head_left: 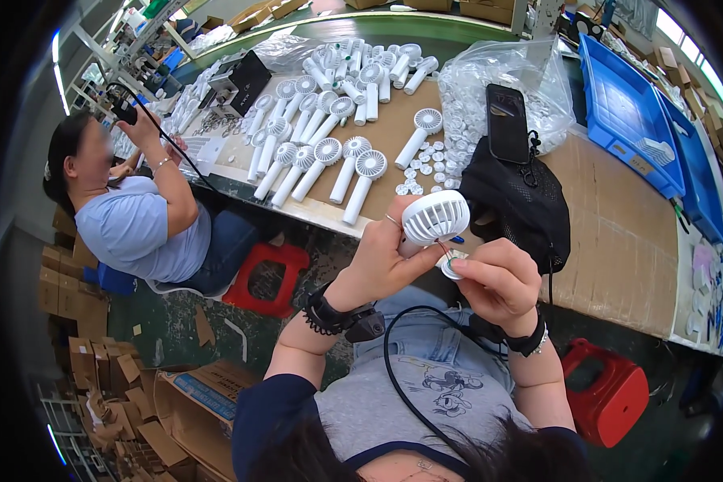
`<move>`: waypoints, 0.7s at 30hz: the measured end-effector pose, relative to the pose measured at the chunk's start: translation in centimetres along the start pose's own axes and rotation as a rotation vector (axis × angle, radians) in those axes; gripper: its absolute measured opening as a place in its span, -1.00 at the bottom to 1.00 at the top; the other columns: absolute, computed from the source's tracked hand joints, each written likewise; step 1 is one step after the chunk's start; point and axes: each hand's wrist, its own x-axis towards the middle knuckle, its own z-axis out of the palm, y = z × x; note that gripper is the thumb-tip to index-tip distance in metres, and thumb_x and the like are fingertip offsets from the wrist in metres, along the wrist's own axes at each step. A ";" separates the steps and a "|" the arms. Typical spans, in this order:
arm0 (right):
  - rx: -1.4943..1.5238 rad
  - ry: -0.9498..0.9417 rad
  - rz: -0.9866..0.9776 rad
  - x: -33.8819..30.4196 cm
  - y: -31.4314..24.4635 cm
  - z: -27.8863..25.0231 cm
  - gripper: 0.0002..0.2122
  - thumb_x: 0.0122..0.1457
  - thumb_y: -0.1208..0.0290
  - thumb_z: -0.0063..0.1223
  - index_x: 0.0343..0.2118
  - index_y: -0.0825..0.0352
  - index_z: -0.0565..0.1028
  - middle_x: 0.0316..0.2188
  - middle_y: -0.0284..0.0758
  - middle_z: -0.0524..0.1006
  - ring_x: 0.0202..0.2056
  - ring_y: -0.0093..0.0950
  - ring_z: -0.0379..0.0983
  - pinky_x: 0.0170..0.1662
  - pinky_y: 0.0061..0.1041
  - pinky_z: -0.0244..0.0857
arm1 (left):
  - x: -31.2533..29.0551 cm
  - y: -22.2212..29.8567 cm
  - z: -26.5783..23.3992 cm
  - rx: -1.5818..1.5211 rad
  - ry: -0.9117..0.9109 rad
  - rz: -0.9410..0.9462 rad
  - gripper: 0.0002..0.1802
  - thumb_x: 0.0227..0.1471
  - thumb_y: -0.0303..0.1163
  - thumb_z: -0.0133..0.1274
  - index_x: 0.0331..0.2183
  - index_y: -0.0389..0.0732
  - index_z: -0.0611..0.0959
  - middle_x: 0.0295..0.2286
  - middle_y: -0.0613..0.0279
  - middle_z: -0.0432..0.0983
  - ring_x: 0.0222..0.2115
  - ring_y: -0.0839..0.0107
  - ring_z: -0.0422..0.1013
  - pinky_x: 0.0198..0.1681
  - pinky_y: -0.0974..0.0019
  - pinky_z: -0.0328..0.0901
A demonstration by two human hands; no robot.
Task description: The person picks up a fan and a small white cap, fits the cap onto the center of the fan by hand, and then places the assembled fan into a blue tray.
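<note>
My left hand (383, 255) is closed round a white handheld fan (437, 215), its slatted head tilted up above the table's near edge. In a pinch, my right hand (502, 275) holds a small round white part with a green edge (451, 267) just below the fan head. A thin reddish wire runs between that part and the fan. Beyond my hands, several small white discs (426, 165) lie scattered on the cardboard-covered table. A single white fan (416, 138) rests beside them, and many more fans (327, 151) lie in rows to the left.
A black mesh bag (530, 205) with a phone (507, 120) on it lies right of my hands, before a clear plastic bag of discs (470, 76). Blue trays (627, 116) stand far right. A co-worker (140, 209) sits at left. Red stools (606, 394) flank me.
</note>
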 end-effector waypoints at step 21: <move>0.086 -0.030 -0.082 -0.8 0.5 0.5 -0.70 -0.19 0.64 0.13 -0.30 0.33 0.42 -0.34 -0.20 0.47 -0.50 -0.36 0.45 -0.49 -0.53 0.35 | -0.4 0.3 0.2 -0.065 -0.142 -0.192 -0.47 -0.13 -0.47 0.07 -0.09 -0.32 0.26 -0.23 0.16 0.34 -0.20 0.45 0.32 -0.15 0.38 0.23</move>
